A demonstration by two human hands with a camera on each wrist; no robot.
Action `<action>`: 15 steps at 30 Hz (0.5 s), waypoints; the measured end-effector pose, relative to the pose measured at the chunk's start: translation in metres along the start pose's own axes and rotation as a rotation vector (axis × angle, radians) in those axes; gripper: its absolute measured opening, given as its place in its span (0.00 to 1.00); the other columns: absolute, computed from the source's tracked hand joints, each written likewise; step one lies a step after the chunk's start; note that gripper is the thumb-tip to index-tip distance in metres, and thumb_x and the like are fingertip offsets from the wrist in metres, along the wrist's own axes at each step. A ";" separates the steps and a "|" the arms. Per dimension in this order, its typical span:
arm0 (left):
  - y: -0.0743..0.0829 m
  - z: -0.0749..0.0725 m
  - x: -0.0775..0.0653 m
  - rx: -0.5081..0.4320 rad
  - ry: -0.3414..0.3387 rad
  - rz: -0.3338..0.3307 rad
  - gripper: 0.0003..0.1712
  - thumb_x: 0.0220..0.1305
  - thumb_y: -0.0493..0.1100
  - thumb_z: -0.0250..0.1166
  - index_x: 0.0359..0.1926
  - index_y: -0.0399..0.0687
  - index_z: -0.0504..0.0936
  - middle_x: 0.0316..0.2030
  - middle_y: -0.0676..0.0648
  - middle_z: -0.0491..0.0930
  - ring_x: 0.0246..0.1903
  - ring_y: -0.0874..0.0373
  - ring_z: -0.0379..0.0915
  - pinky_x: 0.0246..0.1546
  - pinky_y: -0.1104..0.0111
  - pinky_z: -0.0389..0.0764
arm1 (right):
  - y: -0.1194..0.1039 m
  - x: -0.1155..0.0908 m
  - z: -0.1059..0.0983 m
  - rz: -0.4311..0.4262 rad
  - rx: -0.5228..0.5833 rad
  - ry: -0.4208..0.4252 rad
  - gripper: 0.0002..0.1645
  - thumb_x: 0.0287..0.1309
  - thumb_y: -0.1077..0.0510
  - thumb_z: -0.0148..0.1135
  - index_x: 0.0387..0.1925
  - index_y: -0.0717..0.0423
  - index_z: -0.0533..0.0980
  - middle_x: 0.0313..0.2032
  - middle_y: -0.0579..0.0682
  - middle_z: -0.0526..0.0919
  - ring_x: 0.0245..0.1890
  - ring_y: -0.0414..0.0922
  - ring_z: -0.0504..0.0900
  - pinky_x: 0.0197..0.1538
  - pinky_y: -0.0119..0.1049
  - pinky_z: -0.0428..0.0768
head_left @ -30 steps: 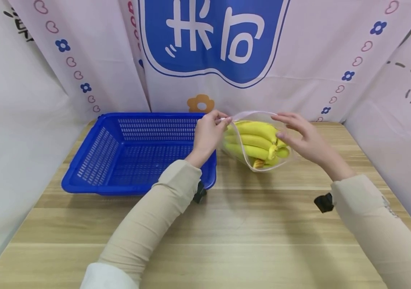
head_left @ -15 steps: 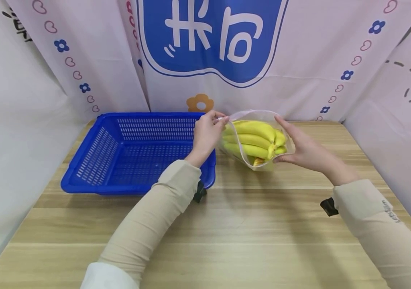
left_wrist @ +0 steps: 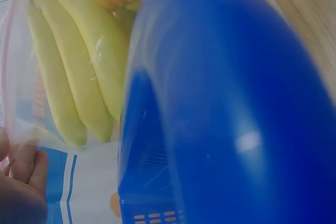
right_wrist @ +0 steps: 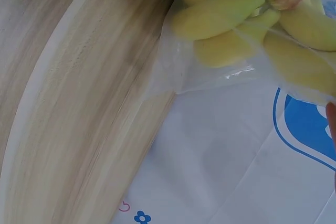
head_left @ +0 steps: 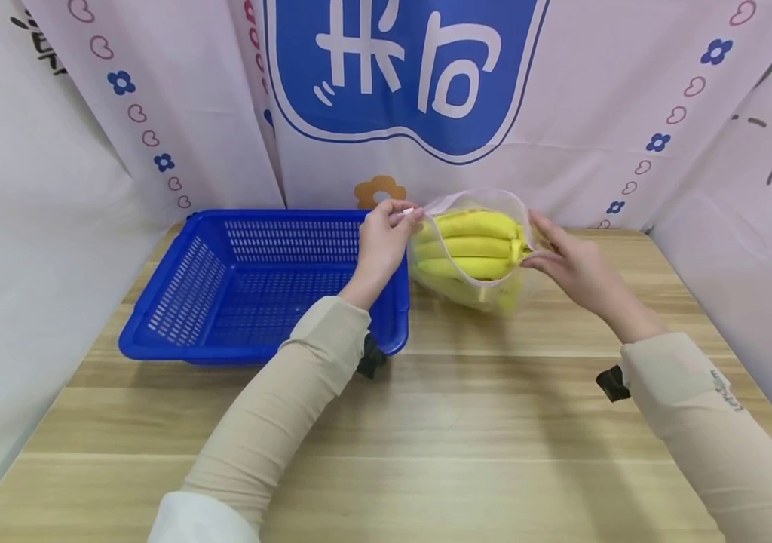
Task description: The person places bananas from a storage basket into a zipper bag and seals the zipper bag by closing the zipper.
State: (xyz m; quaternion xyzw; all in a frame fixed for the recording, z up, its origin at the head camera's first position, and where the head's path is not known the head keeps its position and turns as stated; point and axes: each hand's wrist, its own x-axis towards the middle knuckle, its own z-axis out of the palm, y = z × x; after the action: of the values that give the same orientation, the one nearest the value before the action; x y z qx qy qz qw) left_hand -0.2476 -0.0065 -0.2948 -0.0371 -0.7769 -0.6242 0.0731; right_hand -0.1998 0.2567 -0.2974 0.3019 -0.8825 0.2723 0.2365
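A clear zip bag (head_left: 461,292) with a pale rim stands at the back of the table, its mouth wide apart. Inside lies a bunch of yellow bananas (head_left: 476,247), stem end to the right. My left hand (head_left: 383,241) pinches the left corner of the bag's rim between thumb and fingers. At the opposite side, my right hand (head_left: 586,275) holds the right edge of the rim, thumb below and fingers above. The left wrist view shows the bananas (left_wrist: 79,61) through the plastic, partly hidden by blue plastic. Only a fingertip of the right hand shows in the right wrist view.
Left of the bag, a blue perforated basket (head_left: 196,351) sits on the wooden table (head_left: 427,452), its right end close under my left wrist. Behind it hangs a printed white curtain (head_left: 603,113), with white cloth at both sides.
My right hand has moved from loosely beside the bag to holding its right rim. The bag has risen slightly and its mouth has tilted. My left hand keeps its pinch, shifting slightly left.
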 end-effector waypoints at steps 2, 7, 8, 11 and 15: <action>0.001 -0.001 0.000 -0.012 -0.004 0.001 0.17 0.66 0.46 0.60 0.49 0.38 0.78 0.45 0.40 0.85 0.46 0.52 0.83 0.50 0.64 0.81 | 0.000 0.001 -0.001 0.024 -0.008 0.028 0.39 0.44 0.76 0.66 0.62 0.69 0.67 0.53 0.68 0.78 0.49 0.43 0.84 0.52 0.16 0.73; 0.006 -0.004 0.001 -0.042 0.000 0.002 0.16 0.67 0.44 0.59 0.50 0.38 0.76 0.47 0.39 0.84 0.47 0.52 0.82 0.50 0.64 0.81 | 0.001 0.004 -0.003 0.058 -0.040 0.150 0.26 0.45 0.75 0.65 0.51 0.69 0.76 0.43 0.67 0.83 0.45 0.06 0.63 0.49 0.04 0.64; 0.007 -0.004 0.002 -0.047 0.004 0.010 0.16 0.67 0.44 0.59 0.50 0.38 0.76 0.48 0.39 0.84 0.48 0.52 0.82 0.49 0.64 0.81 | 0.001 0.005 -0.004 0.061 -0.042 0.181 0.24 0.46 0.74 0.66 0.49 0.69 0.77 0.42 0.67 0.83 0.45 0.05 0.63 0.48 0.04 0.64; 0.008 -0.005 0.002 -0.064 0.019 0.036 0.17 0.67 0.45 0.59 0.50 0.38 0.75 0.48 0.38 0.83 0.48 0.51 0.81 0.46 0.66 0.81 | 0.002 0.008 -0.005 0.069 -0.040 0.266 0.20 0.47 0.71 0.65 0.47 0.67 0.79 0.42 0.65 0.83 0.45 0.06 0.65 0.48 0.05 0.66; 0.008 -0.008 0.002 -0.094 0.032 0.073 0.17 0.67 0.46 0.58 0.50 0.38 0.75 0.47 0.38 0.82 0.48 0.52 0.78 0.44 0.70 0.77 | 0.003 0.012 -0.007 0.141 0.007 0.327 0.17 0.53 0.67 0.63 0.46 0.66 0.80 0.47 0.63 0.82 0.48 0.09 0.68 0.51 0.09 0.69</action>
State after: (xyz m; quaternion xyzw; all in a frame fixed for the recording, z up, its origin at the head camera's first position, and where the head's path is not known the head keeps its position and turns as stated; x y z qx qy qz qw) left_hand -0.2475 -0.0128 -0.2847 -0.0589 -0.7437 -0.6574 0.1066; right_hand -0.2085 0.2586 -0.2865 0.1918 -0.8502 0.3370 0.3562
